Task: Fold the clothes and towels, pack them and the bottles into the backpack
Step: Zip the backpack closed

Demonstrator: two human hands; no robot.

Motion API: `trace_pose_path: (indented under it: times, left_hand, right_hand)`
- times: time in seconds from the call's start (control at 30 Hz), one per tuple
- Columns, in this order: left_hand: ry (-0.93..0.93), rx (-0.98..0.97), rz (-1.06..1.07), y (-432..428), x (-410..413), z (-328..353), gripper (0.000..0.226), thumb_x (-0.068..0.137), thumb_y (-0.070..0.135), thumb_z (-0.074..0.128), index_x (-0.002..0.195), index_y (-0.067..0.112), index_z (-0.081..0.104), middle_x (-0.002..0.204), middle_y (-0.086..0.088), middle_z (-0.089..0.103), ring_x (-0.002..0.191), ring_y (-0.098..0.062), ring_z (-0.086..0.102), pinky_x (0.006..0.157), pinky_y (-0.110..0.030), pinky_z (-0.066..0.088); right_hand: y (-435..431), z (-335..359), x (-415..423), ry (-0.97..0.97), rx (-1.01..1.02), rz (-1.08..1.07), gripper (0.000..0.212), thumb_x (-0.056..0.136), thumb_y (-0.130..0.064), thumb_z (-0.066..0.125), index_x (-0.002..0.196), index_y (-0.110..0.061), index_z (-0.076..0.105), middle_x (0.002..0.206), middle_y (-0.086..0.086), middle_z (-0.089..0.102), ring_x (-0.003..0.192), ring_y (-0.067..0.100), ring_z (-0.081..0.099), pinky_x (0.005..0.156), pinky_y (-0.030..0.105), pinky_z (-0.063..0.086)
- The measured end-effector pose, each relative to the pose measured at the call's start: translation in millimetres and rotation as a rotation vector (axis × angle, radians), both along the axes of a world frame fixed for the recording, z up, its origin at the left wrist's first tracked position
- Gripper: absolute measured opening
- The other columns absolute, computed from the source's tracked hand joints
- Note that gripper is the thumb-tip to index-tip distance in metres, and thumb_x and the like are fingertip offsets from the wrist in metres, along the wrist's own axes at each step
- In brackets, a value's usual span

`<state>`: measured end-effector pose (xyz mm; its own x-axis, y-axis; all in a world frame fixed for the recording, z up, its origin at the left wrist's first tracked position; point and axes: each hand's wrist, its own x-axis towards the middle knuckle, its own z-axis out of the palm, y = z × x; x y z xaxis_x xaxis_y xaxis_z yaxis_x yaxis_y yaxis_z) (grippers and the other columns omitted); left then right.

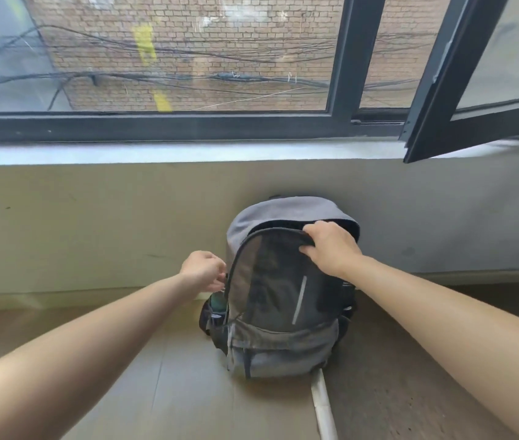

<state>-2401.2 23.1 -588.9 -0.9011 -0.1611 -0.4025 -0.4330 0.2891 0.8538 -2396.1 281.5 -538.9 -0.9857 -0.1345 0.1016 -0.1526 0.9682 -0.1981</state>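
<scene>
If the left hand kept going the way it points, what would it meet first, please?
Probably the backpack: the left hand points at its side edge, fingers pinched right there, though contact is unclear.

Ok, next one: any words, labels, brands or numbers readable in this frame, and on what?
None can be read.
backpack: dark patches on the front panel, too blurred to tell whether they are print; its light stripe bears no letters.
bottle at the backpack's side: a pale patch low down, too small to read.
brick wall outside the window: yellow marks, no letters.
</scene>
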Motion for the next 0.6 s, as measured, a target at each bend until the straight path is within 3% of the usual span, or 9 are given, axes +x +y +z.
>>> trace_pose_path:
  times: [0.1,0.2,0.27,0.33,0.47,0.6]
  left_hand:
    - [-0.097,-0.245,-0.26,-10.4,6.2,-40.1,0.021,0.095,-0.002,0.049,0.095,0.009,0.066,0.079,-0.009,0.059,0.063,-0.023,0.055,0.054,-0.026,0.047]
    - [-0.126,-0.341,-0.408,-15.1,10.1,-72.0,0.041,0.092,-0.001,0.042,0.126,0.014,0.06,0.115,-0.01,0.065,0.084,-0.026,0.06,0.058,-0.028,0.051]
    - [-0.095,-0.328,-0.411,-16.8,10.4,-88.5,0.044,0.092,0.002,0.044,0.132,0.014,0.056,0.126,-0.007,0.063,0.096,-0.027,0.065,0.068,-0.033,0.055]
    - [-0.053,-0.314,-0.379,-14.9,9.9,-99.4,0.033,0.094,0.006,0.049,0.125,0.017,0.055,0.116,-0.003,0.064,0.098,-0.026,0.067,0.072,-0.035,0.058]
    - [-0.085,-0.104,-0.24,-1.4,9.3,-111.4,0.016,0.097,0.008,0.057,0.11,0.012,0.048,0.085,-0.006,0.055,0.061,-0.016,0.051,0.047,-0.024,0.043]
    - [-0.027,-0.149,-0.127,3.8,3.8,-116.7,0.013,0.092,0.016,0.072,0.087,0.017,0.059,0.079,-0.003,0.059,0.058,-0.016,0.05,0.052,-0.025,0.039]
  right_hand:
    - [11.8,-10.2,-9.9,0.002,-0.032,0.061,0.022,0.097,-0.035,0.065,0.098,-0.013,0.063,0.098,0.003,0.055,0.094,0.029,0.053,0.086,0.043,0.048]
    - [24.9,-16.1,-12.7,0.005,-0.039,0.138,0.02,0.094,-0.033,0.069,0.09,-0.014,0.062,0.091,-0.001,0.055,0.087,0.026,0.053,0.081,0.042,0.047]
    - [35.0,-17.6,-13.0,-0.051,-0.047,0.155,0.019,0.091,-0.032,0.072,0.089,-0.015,0.064,0.09,-0.002,0.058,0.088,0.025,0.057,0.079,0.039,0.047]
    - [43.4,-18.1,-11.2,-0.114,-0.039,0.143,0.013,0.089,-0.031,0.074,0.093,-0.019,0.07,0.091,-0.004,0.065,0.089,0.021,0.061,0.079,0.039,0.051]
    - [53.9,-21.7,-1.9,-0.212,0.049,0.117,0.015,0.088,-0.028,0.074,0.083,-0.016,0.066,0.071,-0.004,0.063,0.07,0.015,0.06,0.063,0.034,0.047]
    - [58.4,-23.0,4.0,-0.248,0.06,0.104,0.024,0.087,-0.025,0.075,0.073,-0.016,0.058,0.062,-0.006,0.053,0.061,0.011,0.05,0.054,0.029,0.035]
